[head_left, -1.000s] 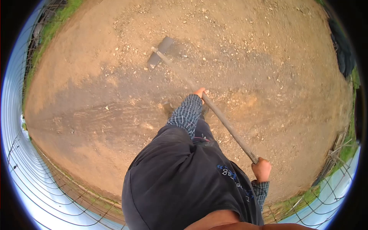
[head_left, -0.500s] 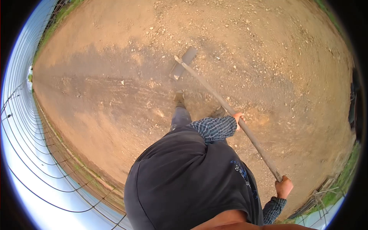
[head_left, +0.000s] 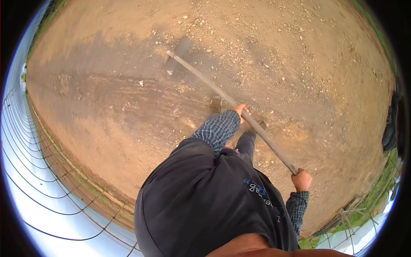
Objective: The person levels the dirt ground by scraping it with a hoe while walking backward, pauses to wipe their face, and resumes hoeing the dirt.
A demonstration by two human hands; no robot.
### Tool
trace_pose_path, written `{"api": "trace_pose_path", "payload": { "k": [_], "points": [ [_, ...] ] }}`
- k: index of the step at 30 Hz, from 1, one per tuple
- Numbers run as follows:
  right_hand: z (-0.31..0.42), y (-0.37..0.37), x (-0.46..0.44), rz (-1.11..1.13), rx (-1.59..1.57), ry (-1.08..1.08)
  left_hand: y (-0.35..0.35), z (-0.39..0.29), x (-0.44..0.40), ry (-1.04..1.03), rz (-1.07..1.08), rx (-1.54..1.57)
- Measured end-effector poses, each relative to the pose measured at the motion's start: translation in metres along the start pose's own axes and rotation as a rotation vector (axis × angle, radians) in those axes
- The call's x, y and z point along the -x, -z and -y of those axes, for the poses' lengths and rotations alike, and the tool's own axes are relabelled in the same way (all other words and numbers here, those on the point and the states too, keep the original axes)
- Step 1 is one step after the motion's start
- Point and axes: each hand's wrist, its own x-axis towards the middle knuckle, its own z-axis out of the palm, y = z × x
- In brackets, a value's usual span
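Observation:
A long-handled hoe [head_left: 214,88] runs diagonally across my view, its wooden handle slanting from upper left to lower right. Its wide, flat grey blade [head_left: 181,51] is at the dirt, slightly blurred. My left hand [head_left: 242,111] is wrapped round the handle near its middle. Close to the handle's lower end, my right hand [head_left: 302,180] is closed in a fist on the wood. Both arms have plaid sleeves. Beneath the handle, my two shoes stand on the ground, one [head_left: 216,102] left of the other [head_left: 260,125].
Brown dirt ground [head_left: 107,141] is strewn with small stones, thickest around the upper middle [head_left: 197,25]. A darker band of soil crosses the left. Wire mesh fence [head_left: 55,188] curves along the left edge. Something dark [head_left: 389,124] lies at the far right, above grass [head_left: 376,184].
The hoe's blade has shifted left and slightly up in view. Both hands have moved up and left with the handle. My right shoe now shows more clearly.

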Motion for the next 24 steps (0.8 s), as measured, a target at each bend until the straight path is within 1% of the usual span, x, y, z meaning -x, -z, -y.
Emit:
{"api": "trace_pose_path", "payload": {
  "k": [2, 3, 5, 6, 8, 9, 11, 12, 15, 17, 19, 20, 22, 24],
  "points": [
    [0.07, -0.003, 0.004, -0.019, -0.091, 0.044, 0.019, -0.077, 0.013, -0.104, -0.107, -0.096],
    [0.103, -0.003, 0.01, -0.034, -0.151, 0.071, 0.038, -0.115, 0.007, -0.133, -0.111, -0.127],
    [0.163, -0.003, 0.028, -0.138, -0.231, 0.16, 0.052, -0.177, 0.043, -0.291, -0.209, -0.388],
    [0.179, -0.003, 0.036, -0.147, -0.234, 0.161, 0.053, -0.192, 0.06, -0.298, -0.202, -0.389],
    [0.203, -0.005, 0.049, -0.096, -0.329, 0.131, 0.058, -0.214, 0.091, -0.319, -0.264, -0.2],
    [0.205, -0.009, 0.053, -0.104, -0.331, 0.142, 0.061, -0.213, 0.101, -0.332, -0.261, -0.193],
    [0.195, -0.022, 0.061, -0.137, -0.367, 0.126, 0.066, -0.197, 0.114, -0.362, -0.18, -0.185],
    [0.184, -0.028, 0.064, -0.152, -0.366, 0.142, 0.069, -0.187, 0.113, -0.355, -0.176, -0.203],
    [0.143, -0.047, 0.07, -0.146, -0.257, 0.145, 0.084, -0.144, 0.087, -0.333, -0.12, -0.208],
    [0.109, -0.046, 0.083, -0.161, -0.182, 0.117, 0.078, -0.103, 0.085, -0.229, -0.157, -0.106],
    [0.074, -0.044, 0.096, -0.164, -0.108, 0.067, 0.085, -0.058, 0.07, -0.164, -0.061, -0.111],
    [0.058, -0.043, 0.106, -0.161, -0.083, 0.033, 0.086, -0.035, 0.069, -0.129, -0.064, -0.104],
    [0.036, -0.035, 0.13, -0.163, -0.051, 0.009, 0.087, 0.001, 0.082, -0.079, -0.062, -0.106],
    [0.03, -0.026, 0.154, -0.164, -0.017, -0.015, 0.089, 0.023, 0.097, 0.026, -0.101, -0.137]
  ]
}}
